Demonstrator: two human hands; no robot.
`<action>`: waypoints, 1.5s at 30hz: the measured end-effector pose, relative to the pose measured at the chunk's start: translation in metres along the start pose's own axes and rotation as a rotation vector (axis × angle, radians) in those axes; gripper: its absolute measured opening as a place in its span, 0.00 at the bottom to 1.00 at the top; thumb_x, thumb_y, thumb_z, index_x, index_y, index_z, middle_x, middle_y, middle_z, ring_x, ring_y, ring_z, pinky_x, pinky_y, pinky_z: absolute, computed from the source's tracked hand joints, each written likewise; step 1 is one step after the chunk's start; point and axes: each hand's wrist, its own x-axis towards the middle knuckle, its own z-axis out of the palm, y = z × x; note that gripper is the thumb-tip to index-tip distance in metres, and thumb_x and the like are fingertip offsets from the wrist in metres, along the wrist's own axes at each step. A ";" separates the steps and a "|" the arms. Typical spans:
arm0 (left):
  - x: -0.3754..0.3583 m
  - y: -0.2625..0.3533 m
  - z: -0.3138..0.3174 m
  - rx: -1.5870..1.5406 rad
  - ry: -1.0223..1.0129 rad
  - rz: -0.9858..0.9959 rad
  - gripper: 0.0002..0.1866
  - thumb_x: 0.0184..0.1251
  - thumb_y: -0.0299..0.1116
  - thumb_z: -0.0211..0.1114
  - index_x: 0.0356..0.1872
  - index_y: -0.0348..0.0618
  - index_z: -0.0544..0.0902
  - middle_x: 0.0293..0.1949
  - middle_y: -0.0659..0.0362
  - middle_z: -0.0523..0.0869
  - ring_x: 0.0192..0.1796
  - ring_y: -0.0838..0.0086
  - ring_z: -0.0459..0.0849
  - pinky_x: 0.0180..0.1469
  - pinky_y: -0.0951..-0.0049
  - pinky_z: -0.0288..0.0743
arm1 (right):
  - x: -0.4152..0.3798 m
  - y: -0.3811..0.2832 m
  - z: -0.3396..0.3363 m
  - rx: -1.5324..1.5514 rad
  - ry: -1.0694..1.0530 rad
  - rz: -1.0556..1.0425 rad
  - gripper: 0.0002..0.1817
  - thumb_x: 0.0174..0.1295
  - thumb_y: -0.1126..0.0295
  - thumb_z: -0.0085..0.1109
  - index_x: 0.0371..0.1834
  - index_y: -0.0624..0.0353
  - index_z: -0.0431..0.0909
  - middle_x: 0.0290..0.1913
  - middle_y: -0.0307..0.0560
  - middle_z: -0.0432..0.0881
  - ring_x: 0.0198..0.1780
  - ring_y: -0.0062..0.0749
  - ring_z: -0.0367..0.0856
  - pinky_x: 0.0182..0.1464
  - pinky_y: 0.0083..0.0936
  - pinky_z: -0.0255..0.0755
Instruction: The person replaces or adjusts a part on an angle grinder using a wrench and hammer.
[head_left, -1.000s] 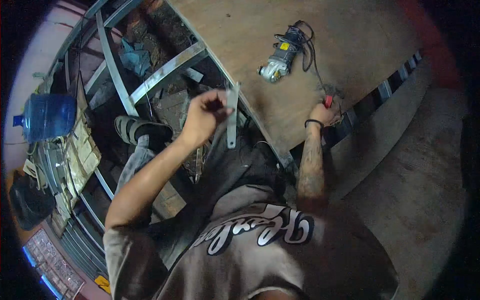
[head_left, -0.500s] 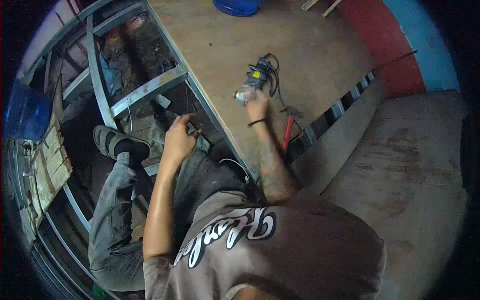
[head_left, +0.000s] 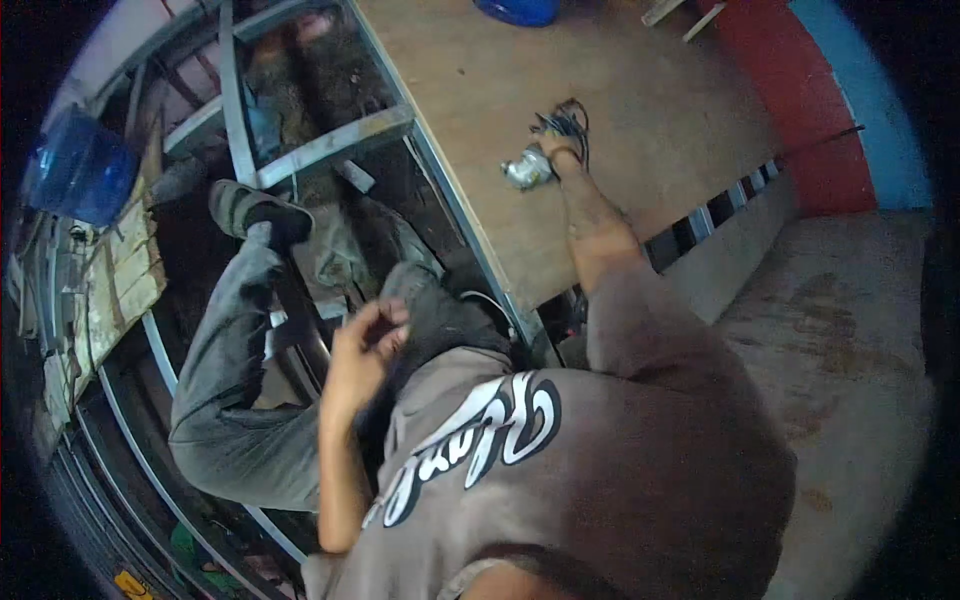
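Note:
An angle grinder (head_left: 523, 168) lies on the plywood board (head_left: 480, 110), its silver head toward me and its dark cord bunched behind it. My right hand (head_left: 558, 143) reaches across the board and is closed around the grinder's body, which it mostly covers. Above my lap, close to my thigh, my left hand (head_left: 362, 352) is held in the air with its fingers loosely bent and apart. Nothing shows in that hand.
Left of the board runs a metal frame (head_left: 335, 143) with gaps between its bars. A blue water container (head_left: 85, 165) stands at far left, and another blue container (head_left: 517, 8) at the top. A red and blue wall (head_left: 800, 120) borders the right side.
My right hand has moved from the grinder's front part to its body and closed on it. My left hand has come down nearer my lap. The view has shifted slightly.

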 end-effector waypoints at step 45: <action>0.016 0.001 0.045 -0.395 0.117 0.561 0.43 0.32 0.25 0.81 0.55 0.38 0.66 0.61 0.46 0.68 0.64 0.61 0.70 0.66 0.63 0.63 | -0.404 -0.109 0.047 1.540 -0.684 -0.082 0.15 0.59 0.67 0.60 0.49 0.53 0.72 0.34 0.32 0.75 0.25 0.20 0.67 0.34 0.24 0.63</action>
